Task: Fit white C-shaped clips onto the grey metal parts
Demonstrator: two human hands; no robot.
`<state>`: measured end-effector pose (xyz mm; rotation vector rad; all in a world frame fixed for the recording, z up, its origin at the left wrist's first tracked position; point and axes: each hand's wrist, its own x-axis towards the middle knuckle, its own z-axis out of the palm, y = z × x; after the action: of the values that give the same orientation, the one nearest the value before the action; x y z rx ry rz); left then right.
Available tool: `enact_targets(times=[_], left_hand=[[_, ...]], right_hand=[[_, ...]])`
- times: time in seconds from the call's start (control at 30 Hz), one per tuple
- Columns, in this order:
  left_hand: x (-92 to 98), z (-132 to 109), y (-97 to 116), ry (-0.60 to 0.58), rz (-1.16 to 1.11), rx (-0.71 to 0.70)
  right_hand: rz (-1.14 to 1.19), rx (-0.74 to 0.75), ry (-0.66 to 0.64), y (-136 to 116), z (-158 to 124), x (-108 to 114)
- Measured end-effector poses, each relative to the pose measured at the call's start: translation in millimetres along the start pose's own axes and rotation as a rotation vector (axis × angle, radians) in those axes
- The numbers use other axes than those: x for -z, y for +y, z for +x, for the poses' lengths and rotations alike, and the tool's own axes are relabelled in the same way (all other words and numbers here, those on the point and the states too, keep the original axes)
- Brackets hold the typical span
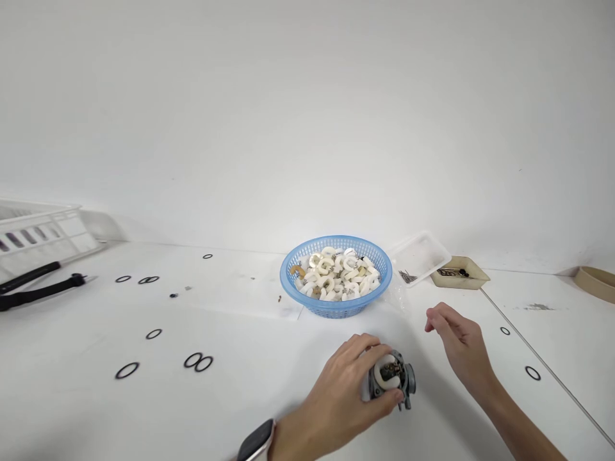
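My left hand (339,390) is wrapped around a small grey metal carburetor (410,379) on the white table. A white C-shaped float (378,376) sits in its open top, with brass parts showing inside. To the right and a little farther off, my right hand (464,349) is raised with thumb and forefinger pinched together. Whatever may be between those fingertips is too small to make out. Beyond the hands stands a blue basket (289,282) heaped with more white and yellowish floats (336,275).
A clear plastic tray (427,251) leans beside thin metal pins (407,276). Next to it is a cream tray (473,282) with small parts. Black rings (127,370) lie scattered. At left are a white crate (72,234) and black-handled tools (45,294); tape (596,285) is far right.
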<state>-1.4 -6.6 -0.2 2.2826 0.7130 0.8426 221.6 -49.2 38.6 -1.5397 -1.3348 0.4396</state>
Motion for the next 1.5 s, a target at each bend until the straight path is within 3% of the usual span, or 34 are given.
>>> enact_targets(times=[0.17, 0.5, 0.6, 0.77, 0.87, 1.0, 1.27, 1.5], left_hand=[[2.8, 1, -2, 0.040, -0.060, 0.063], [-0.9, 1, -1, 0.062, 0.039, 0.004], [1.0, 1, 1, 0.036, 0.063, 0.021], [-0.6, 1, -4, 0.025, 0.109, 0.006], [-7.8, 2, -14, 0.032, 0.141, -0.029], [-18.1, 5, -27, 0.026, 0.192, -0.088], [-14.3, 5, -23, 0.006, 0.287, -0.140], [-10.6, 2, -17, 0.014, 0.297, -0.163]], right_hand=[[-0.045, 0.040, 0.029, 16, 8, -4], [-0.332, 0.125, -0.017, 35, 15, -2], [-0.459, 0.148, -0.033, 44, 39, 6], [-0.734, 0.153, -0.149, 40, 108, 17], [-0.935, 0.144, -0.267, 28, 144, 10], [-1.146, 0.086, -0.387, 16, 170, -10], [-1.327, 0.019, -0.526, 18, 181, -40], [-1.339, -0.048, -0.542, 19, 185, -40]])
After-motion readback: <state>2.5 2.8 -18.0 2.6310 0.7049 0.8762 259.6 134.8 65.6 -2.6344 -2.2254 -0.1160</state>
